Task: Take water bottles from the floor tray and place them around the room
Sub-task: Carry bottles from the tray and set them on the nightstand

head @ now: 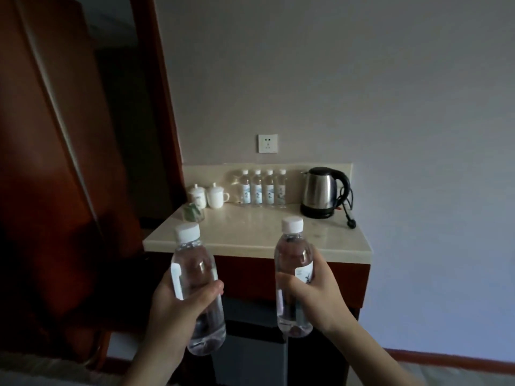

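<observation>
Each hand, left (181,299) and right (312,285), wrapped curled fingers around an upright clear plastic white-capped water bottle (195,274) (293,263), held just short of the pale stone countertop (250,232) ahead.

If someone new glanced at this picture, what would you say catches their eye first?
First, the two clear water bottles held upright in the foreground, one in the left hand and one in the right hand. Behind them, on the pale countertop, four more bottles line the back edge, with a steel kettle at their right.
</observation>
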Demonstrator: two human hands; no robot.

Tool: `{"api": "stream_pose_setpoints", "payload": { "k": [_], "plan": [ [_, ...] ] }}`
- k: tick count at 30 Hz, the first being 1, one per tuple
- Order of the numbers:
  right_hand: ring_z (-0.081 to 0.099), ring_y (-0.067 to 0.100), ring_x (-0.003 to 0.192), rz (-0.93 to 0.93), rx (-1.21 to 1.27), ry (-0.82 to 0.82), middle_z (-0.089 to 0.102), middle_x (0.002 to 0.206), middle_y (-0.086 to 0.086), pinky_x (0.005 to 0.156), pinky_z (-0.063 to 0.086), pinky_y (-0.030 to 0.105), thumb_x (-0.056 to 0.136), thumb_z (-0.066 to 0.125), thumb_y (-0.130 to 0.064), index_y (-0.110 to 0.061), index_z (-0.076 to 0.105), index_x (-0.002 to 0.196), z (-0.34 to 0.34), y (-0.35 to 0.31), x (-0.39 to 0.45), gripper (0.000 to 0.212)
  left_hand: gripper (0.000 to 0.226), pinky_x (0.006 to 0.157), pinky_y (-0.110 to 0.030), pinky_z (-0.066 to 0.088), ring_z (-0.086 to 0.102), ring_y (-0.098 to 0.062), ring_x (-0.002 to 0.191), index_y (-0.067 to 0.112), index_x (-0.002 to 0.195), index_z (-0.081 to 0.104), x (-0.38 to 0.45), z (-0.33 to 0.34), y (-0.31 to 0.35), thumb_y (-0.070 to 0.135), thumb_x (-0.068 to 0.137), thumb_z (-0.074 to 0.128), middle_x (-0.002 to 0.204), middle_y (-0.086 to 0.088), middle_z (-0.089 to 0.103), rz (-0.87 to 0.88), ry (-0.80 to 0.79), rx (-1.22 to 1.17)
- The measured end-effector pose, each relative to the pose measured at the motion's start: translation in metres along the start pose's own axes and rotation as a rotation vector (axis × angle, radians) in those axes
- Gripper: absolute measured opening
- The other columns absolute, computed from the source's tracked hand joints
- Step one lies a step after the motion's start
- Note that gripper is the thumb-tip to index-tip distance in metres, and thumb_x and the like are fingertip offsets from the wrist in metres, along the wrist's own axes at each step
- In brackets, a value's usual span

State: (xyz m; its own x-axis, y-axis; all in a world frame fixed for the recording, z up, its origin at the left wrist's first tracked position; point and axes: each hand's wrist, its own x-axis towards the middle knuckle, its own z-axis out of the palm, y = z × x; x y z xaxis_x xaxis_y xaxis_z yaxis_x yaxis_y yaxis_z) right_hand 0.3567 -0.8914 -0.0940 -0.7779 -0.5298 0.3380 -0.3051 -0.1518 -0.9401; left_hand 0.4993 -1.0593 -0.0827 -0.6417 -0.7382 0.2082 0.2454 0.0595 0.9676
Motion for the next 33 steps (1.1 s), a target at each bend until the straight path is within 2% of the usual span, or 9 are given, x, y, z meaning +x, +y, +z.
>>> {"api": "stream_pose_setpoints", "payload": {
  "k": [7,10,13,15,18,20,24,30,33],
  "plan": [
    [0.064,0.012,0.068,0.022,-0.048,0.152,0.067,0.078,0.001,0.067,0.056,0.03,0.063,0.076,-0.03,-0.031,0.058,0.094,-0.062,0.018,0.047,0.035,0.058,0.079,-0.051,0.056,0.073,-0.04,0.085,0.024,0.095,0.072,0.064,0.083,-0.026,0.038,0.039,0.079,0.085,-0.013,0.076,-0.033,-0.175,0.01],
    [0.062,0.004,0.066,0.024,-0.079,0.265,0.066,0.074,-0.009,0.064,0.053,0.022,0.064,0.076,-0.024,-0.026,0.058,0.098,-0.092,0.025,0.057,0.039,0.047,0.077,-0.052,0.055,0.073,-0.038,0.083,0.036,0.087,0.073,0.091,0.122,-0.04,0.039,0.04,0.079,0.084,-0.016,0.076,-0.033,-0.284,-0.007],
    [0.061,0.0,0.066,0.034,-0.135,0.444,0.066,0.073,-0.014,0.064,0.051,0.018,0.065,0.075,-0.02,-0.02,0.057,0.1,-0.122,0.03,0.055,0.039,0.043,0.074,-0.047,0.055,0.071,-0.032,0.079,0.033,0.085,0.073,0.116,0.168,-0.061,0.038,0.043,0.079,0.081,-0.015,0.074,-0.034,-0.467,-0.055],
    [0.064,0.003,0.071,0.036,-0.199,0.593,0.068,0.077,-0.012,0.067,0.053,0.023,0.061,0.077,-0.029,-0.026,0.059,0.097,-0.143,0.028,0.046,0.041,0.04,0.069,-0.034,0.057,0.071,-0.022,0.076,0.027,0.088,0.072,0.127,0.204,-0.073,0.027,0.048,0.081,0.078,-0.006,0.075,-0.027,-0.611,-0.097],
    [0.066,0.011,0.075,0.043,-0.27,0.811,0.07,0.08,-0.005,0.073,0.054,0.036,0.06,0.077,-0.032,-0.032,0.061,0.093,-0.172,0.02,0.023,0.036,0.044,0.059,-0.015,0.055,0.069,-0.005,0.069,0.02,0.091,0.068,0.126,0.264,-0.086,-0.01,0.062,0.081,0.07,0.005,0.074,-0.038,-0.845,-0.158],
    [0.065,0.014,0.074,0.033,-0.309,0.944,0.069,0.081,-0.002,0.071,0.055,0.037,0.06,0.078,-0.031,-0.03,0.061,0.096,-0.186,0.009,0.001,0.04,0.047,0.063,-0.024,0.058,0.07,-0.008,0.069,0.019,0.09,0.071,0.116,0.302,-0.093,-0.009,0.053,0.082,0.07,0.002,0.073,-0.037,-0.978,-0.205],
    [0.067,0.009,0.074,0.015,-0.372,1.206,0.072,0.082,-0.006,0.067,0.054,0.024,0.056,0.079,-0.031,-0.022,0.061,0.105,-0.205,-0.014,-0.058,0.053,0.053,0.076,-0.061,0.055,0.068,-0.048,0.081,0.031,0.094,0.073,0.074,0.358,-0.092,0.032,0.041,0.082,0.084,-0.019,0.071,-0.103,-1.247,-0.323],
    [0.063,0.001,0.069,0.027,-0.54,1.535,0.069,0.078,-0.011,0.063,0.05,0.017,0.062,0.078,-0.019,-0.013,0.061,0.104,-0.231,-0.044,-0.168,0.046,0.059,0.084,-0.066,0.055,0.072,-0.039,0.088,0.029,0.103,0.07,-0.036,0.429,-0.074,0.041,0.047,0.083,0.091,-0.012,0.074,-0.081,-1.581,-0.324],
    [0.063,0.001,0.071,0.018,-0.581,1.632,0.068,0.081,-0.013,0.065,0.051,0.018,0.06,0.076,-0.034,-0.016,0.06,0.105,-0.253,-0.054,-0.217,0.051,0.062,0.08,-0.058,0.058,0.073,-0.032,0.087,0.042,0.102,0.067,-0.098,0.461,-0.057,0.054,0.044,0.084,0.096,-0.009,0.074,-0.014,-1.718,-0.345]
  ]
}}
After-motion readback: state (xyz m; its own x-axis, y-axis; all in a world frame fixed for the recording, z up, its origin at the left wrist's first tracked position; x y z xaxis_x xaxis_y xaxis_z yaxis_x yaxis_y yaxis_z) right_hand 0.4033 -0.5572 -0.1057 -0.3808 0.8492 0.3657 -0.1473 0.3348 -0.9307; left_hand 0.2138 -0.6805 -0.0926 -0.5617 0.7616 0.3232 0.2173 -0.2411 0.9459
